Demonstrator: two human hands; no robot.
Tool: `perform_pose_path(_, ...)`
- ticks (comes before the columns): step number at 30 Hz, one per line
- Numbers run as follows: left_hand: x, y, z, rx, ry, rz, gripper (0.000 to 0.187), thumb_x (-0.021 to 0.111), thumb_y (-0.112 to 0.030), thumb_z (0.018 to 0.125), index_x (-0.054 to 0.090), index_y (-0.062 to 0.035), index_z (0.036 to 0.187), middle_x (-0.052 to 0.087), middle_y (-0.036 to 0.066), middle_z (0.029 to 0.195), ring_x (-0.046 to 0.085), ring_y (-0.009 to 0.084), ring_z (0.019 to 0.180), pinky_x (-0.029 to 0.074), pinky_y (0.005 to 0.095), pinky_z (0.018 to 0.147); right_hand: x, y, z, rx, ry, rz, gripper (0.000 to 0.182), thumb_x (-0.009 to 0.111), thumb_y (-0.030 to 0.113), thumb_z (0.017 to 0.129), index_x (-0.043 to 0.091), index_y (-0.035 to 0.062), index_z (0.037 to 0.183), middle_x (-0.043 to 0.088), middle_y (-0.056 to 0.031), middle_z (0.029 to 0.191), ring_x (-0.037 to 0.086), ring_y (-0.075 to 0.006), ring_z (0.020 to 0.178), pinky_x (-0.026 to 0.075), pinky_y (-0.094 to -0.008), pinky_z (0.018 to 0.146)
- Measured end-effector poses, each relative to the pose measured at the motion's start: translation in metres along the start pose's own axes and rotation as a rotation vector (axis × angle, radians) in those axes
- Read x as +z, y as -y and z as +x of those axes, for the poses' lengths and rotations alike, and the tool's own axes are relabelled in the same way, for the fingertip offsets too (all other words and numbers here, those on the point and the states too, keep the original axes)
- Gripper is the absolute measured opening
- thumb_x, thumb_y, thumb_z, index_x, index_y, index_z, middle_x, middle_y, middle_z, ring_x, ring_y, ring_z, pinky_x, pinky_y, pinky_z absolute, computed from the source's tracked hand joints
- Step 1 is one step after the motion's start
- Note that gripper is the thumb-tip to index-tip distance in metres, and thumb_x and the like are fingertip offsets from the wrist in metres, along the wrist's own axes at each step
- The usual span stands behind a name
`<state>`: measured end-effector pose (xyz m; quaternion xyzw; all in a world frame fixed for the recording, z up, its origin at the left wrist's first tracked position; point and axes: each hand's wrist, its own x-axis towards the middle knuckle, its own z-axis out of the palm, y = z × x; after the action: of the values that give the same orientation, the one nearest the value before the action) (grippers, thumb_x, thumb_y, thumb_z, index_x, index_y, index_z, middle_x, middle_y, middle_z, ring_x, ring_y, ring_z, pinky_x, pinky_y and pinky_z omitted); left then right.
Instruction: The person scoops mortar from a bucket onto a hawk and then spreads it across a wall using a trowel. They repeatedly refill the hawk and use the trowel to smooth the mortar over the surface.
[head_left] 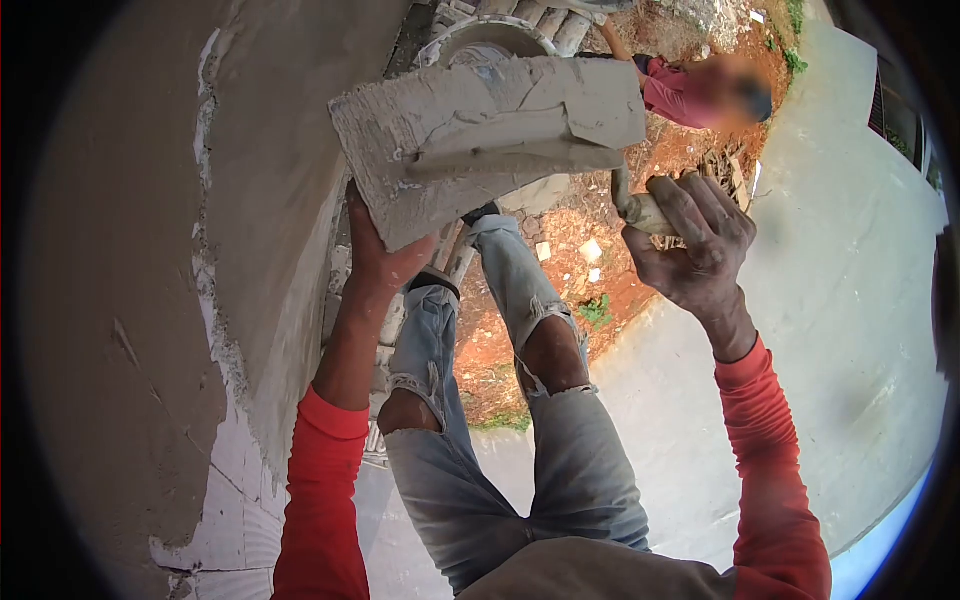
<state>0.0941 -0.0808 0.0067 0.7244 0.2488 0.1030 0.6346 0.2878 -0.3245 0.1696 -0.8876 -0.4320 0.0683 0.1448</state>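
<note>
My left hand is closed on the underside of a mortar-caked board, a plasterer's hawk, held tilted in front of me. Its fingers are mostly hidden behind the board. With my right hand I grip the handle of a plastering trowel, fingers wrapped round it. The trowel's blade lies against the board, and wet grey mortar covers both, so their edges are hard to separate. Mortar smears my right hand.
To the left rises a plastered wall with a rough, pale seam. A mortar bucket stands beyond the board. Below, a co-worker in a red shirt is on reddish soil. Another grey wall stands right.
</note>
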Motion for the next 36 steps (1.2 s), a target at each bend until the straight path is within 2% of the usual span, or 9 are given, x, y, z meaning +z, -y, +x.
perform_pose_path(6, -0.043, -0.002, -0.026, 0.302, 0.125, 0.681, 0.065, 0.079, -0.011, 0.082, 0.048, -0.0035, 0.139, 0.058, 0.015, 0.129, 0.058, 0.0272, 0.120, 0.045, 0.0439, 0.105, -0.025, -0.003, -0.011, 0.009, -0.044, -0.037, 0.042, 0.084, 0.014, 0.062, 0.071, 0.0109, 0.102, 0.060, -0.0015, 0.076, 0.058, -0.0195, 0.062, 0.046, -0.0331, 0.054)
perform_pose_path(9, -0.046, -0.003, -0.043, 0.210, 0.089, 0.608, 0.063, 0.077, -0.013, 0.082, 0.051, -0.0035, 0.138, 0.058, 0.018, 0.131, 0.057, 0.0340, 0.124, 0.044, 0.0496, 0.107, -0.035, -0.004, -0.002, 0.004, -0.039, -0.039, 0.041, 0.083, 0.011, 0.062, 0.071, 0.0098, 0.101, 0.060, -0.0021, 0.076, 0.057, -0.0195, 0.062, 0.046, -0.0332, 0.054)
perform_pose_path(17, -0.072, -0.001, -0.064, 0.412, 0.103, 1.029, 0.053, 0.073, -0.017, 0.082, 0.062, -0.0022, 0.132, 0.060, 0.025, 0.132, 0.057, 0.0508, 0.121, 0.040, 0.0683, 0.106, -0.041, 0.001, 0.005, 0.077, -0.043, 0.107, 0.035, 0.078, 0.004, 0.067, 0.072, 0.0050, 0.101, 0.061, -0.0057, 0.076, 0.059, -0.0191, 0.062, 0.047, -0.0329, 0.057)
perform_pose_path(20, -0.087, -0.001, -0.078, 0.417, 0.139, 1.187, 0.048, 0.072, -0.012, 0.083, 0.065, -0.0021, 0.129, 0.064, 0.024, 0.126, 0.060, 0.0501, 0.119, 0.043, 0.0675, 0.105, -0.040, 0.004, 0.004, 0.256, 0.017, 0.152, 0.028, 0.076, 0.005, 0.072, 0.072, 0.0020, 0.100, 0.063, -0.0051, 0.077, 0.057, -0.0145, 0.062, 0.047, -0.0320, 0.057)
perform_pose_path(23, -0.105, 0.002, -0.096, 0.340, 0.090, 1.339, 0.045, 0.071, -0.008, 0.083, 0.066, -0.0011, 0.128, 0.066, 0.023, 0.124, 0.063, 0.0489, 0.116, 0.045, 0.0658, 0.103, -0.030, 0.018, -0.002, 0.744, -0.043, 0.507, 0.020, 0.073, 0.009, 0.079, 0.072, 0.0001, 0.097, 0.063, -0.0043, 0.074, 0.057, -0.0106, 0.063, 0.047, -0.0303, 0.059)
perform_pose_path(26, -0.123, 0.004, -0.116, 0.307, 0.111, 1.530, 0.045, 0.072, -0.007, 0.083, 0.066, -0.0005, 0.127, 0.067, 0.022, 0.124, 0.064, 0.0465, 0.116, 0.047, 0.0640, 0.103, 0.006, -0.007, -0.007, 0.881, 0.158, 0.513, 0.021, 0.072, 0.017, 0.084, 0.073, 0.0000, 0.095, 0.059, -0.0036, 0.067, 0.058, -0.0085, 0.065, 0.048, -0.0288, 0.062)
perform_pose_path(30, -0.131, -0.010, -0.118, 0.278, 0.050, 1.501, 0.044, 0.072, -0.008, 0.083, 0.067, -0.0010, 0.126, 0.068, 0.021, 0.123, 0.065, 0.0438, 0.114, 0.048, 0.0630, 0.101, 0.121, -0.051, -0.004, 0.730, 0.452, 0.236, 0.036, 0.068, 0.035, 0.087, 0.074, 0.0001, 0.094, 0.071, -0.0149, 0.073, 0.070, -0.0335, 0.070, 0.054, -0.0444, 0.072)
perform_pose_path(33, -0.133, -0.032, -0.126, 0.333, 0.012, 1.490, 0.042, 0.071, -0.009, 0.084, 0.068, -0.0014, 0.125, 0.068, 0.020, 0.120, 0.066, 0.0438, 0.113, 0.048, 0.0634, 0.101, 0.179, -0.037, 0.005, 0.718, 0.452, 0.182, 0.043, 0.070, 0.042, 0.088, 0.075, 0.0011, 0.102, 0.075, -0.0212, 0.088, 0.069, -0.0434, 0.081, 0.055, -0.0488, 0.077)
perform_pose_path(36, -0.133, -0.068, -0.146, 0.320, 0.050, 1.457, 0.040, 0.070, -0.011, 0.084, 0.068, -0.0020, 0.123, 0.068, 0.020, 0.118, 0.065, 0.0449, 0.112, 0.047, 0.0650, 0.101, 0.144, 0.022, 0.006, 0.635, 0.385, 0.442, 0.047, 0.070, 0.042, 0.092, 0.074, -0.0010, 0.110, 0.076, -0.0169, 0.099, 0.072, -0.0337, 0.090, 0.056, -0.0449, 0.082)
